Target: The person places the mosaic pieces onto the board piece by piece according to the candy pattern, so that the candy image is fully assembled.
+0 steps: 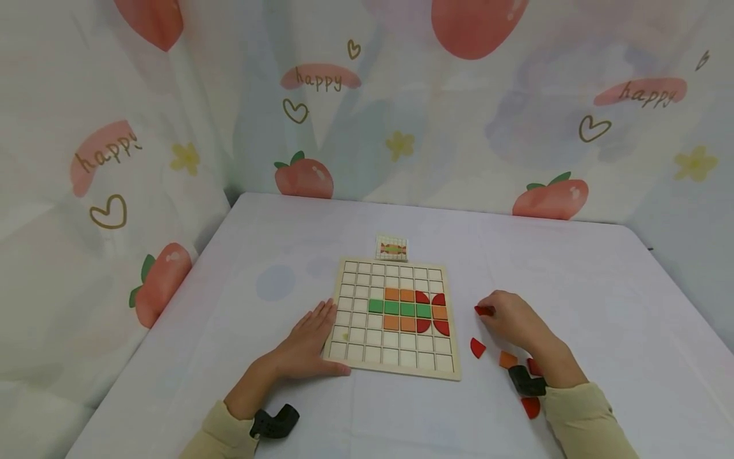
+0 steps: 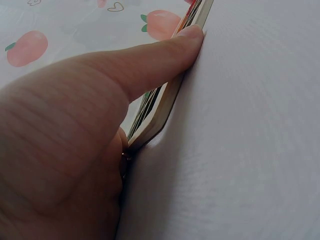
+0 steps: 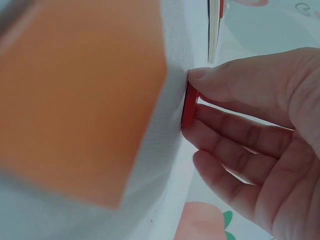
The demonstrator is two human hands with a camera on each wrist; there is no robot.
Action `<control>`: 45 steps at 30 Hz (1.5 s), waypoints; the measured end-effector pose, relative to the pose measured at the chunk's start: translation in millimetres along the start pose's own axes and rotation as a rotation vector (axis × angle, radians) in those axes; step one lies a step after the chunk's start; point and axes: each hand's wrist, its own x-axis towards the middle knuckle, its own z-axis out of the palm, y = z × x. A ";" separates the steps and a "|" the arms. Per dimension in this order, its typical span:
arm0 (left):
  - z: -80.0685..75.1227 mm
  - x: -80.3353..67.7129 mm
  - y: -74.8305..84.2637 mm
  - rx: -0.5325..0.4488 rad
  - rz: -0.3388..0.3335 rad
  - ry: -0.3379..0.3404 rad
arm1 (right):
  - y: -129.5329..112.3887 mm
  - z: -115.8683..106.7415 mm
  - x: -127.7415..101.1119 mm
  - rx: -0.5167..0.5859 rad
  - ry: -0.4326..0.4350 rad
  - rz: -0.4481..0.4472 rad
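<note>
One red piece [image 1: 482,310] sat pinched in the right hand [image 1: 510,320] near the grid board [image 1: 390,354] on the tabletop [image 1: 573,274], whose near-left corner I saw the left hand [image 1: 306,343] touching with straightened fingers.

The grid board [image 1: 373,336] looks like pale, unvarnished wood, matt on top, with a smooth edge. Red pieces [image 1: 478,348], orange pieces [image 1: 408,324] and green pieces [image 1: 392,308] appear to be painted wood, flat and smooth, with little shine. The small card [image 1: 392,247] looks like printed paper. White cloth with a fine weave covers the counter [image 1: 550,268]. The printed backdrop [image 1: 436,127] is smooth and softly creased, cloth or plastic unclear. The sleeves [image 1: 226,430] are matt cloth; the black wrist mounts [image 1: 276,422] resemble dull plastic.
</note>
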 end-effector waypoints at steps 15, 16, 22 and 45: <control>1.0 -2.3 0.1 -0.009 0.002 -0.012 | -11.8 -4.7 1.3 0.039 0.000 -0.072; 0.6 -2.4 0.2 -0.013 0.000 -0.010 | -13.5 -5.3 2.4 0.041 0.000 -0.082; -1.4 -3.4 -0.6 -0.014 -0.012 -0.005 | -28.9 -8.3 10.0 0.060 0.008 -0.188; -0.6 0.6 -0.2 -0.002 -0.003 -0.002 | -72.6 -9.6 32.4 0.057 -0.040 -0.385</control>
